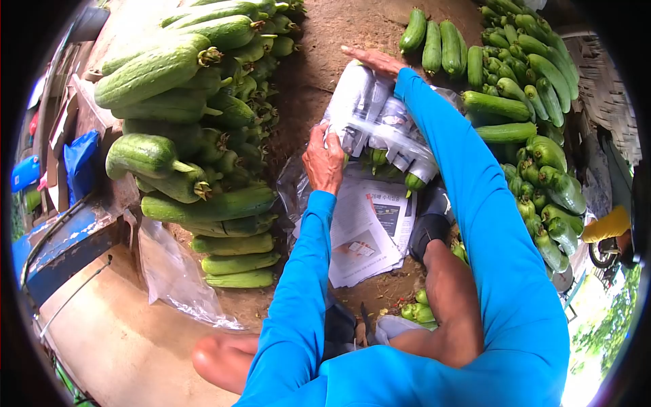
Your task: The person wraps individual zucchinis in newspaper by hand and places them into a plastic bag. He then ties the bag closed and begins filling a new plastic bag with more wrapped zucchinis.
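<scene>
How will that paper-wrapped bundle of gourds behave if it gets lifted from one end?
The bundle would probably sag, since only newspaper and clear film bind several gourds. It looks heavy for its size. Gourd ends poke out near the left hand, so some might slip free; the right hand steadies the far end.

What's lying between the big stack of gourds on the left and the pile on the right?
In the head view, the wrapped bundle under both hands, left hand and right hand, with loose newspaper sheets on the dirt.

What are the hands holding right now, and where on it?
A wrapped bundle of gourds: left hand grips its near edge, right hand rests flat on its far end.
</scene>
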Tool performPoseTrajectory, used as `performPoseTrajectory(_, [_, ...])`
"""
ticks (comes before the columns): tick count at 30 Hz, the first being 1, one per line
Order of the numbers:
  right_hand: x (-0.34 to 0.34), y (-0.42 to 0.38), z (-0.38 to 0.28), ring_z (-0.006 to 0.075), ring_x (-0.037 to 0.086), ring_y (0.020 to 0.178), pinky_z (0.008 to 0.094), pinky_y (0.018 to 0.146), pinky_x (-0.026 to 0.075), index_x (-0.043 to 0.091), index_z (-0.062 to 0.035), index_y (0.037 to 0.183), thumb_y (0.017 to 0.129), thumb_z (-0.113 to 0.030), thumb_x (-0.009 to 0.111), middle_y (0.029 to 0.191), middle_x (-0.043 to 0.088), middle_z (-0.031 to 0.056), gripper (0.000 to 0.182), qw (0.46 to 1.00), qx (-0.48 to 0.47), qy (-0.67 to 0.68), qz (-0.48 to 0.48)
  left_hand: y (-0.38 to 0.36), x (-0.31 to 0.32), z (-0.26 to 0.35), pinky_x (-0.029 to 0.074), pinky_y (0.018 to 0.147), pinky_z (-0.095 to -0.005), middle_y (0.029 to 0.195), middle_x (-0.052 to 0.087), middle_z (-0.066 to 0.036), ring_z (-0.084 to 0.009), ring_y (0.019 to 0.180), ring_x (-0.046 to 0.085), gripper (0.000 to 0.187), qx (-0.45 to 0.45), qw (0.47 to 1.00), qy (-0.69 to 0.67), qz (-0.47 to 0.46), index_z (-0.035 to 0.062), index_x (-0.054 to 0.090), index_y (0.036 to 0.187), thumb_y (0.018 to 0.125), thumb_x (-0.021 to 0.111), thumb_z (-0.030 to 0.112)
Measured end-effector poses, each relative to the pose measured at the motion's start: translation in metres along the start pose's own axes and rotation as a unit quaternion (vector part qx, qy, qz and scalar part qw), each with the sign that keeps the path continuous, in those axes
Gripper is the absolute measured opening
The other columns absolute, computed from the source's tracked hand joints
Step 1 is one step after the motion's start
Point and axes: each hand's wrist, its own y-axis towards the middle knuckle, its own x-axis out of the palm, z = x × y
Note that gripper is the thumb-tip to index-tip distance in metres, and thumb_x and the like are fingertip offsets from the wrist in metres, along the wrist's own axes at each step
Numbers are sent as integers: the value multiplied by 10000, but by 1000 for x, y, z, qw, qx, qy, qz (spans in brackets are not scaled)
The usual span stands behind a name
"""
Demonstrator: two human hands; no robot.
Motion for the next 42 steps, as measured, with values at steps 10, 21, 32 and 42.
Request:
performPoseTrajectory(10, [9,-6,19,359,589,1153,450,983,449,600,21,1193,895,-673,438,1156,651,253,772,980,-195,14,30,14,9,8,459,804,-524,1006,638,-251,-456,939,599,342,1,992,122,-7,53,538,1094,957,491,363])
performPoseTrajectory(21, [89,-93,-17,455,341,1363,595,1085,276,475,-201,1385,880,-550,580,1532,340,142,622,840,-217,-368,334,-7,10,0,423,918,-484,1067,550,-265,-432,1024,538,302,16,991,-84,98,11,530,1172,979,452,231])
performPoseTrajectory(32, [104,-145,-13,435,274,1430,475,1190,172,313,-127,1526,958,-637,381,1574,290,175,766,913,-170,-304,213,-156,-164,-65,480,668,-493,968,599,-161,-361,846,617,489,315,755,274,-506,133,529,1234,812,646,351])
performPoseTrajectory(42, [239,-374,-21,400,390,1315,486,1062,379,534,-68,1241,769,-250,673,1418,410,200,525,930,-303,-204,29,-96,-465,-133,511,740,-493,877,661,-228,-395,840,642,381,58,762,557,-325,57,657,960,866,542,407])
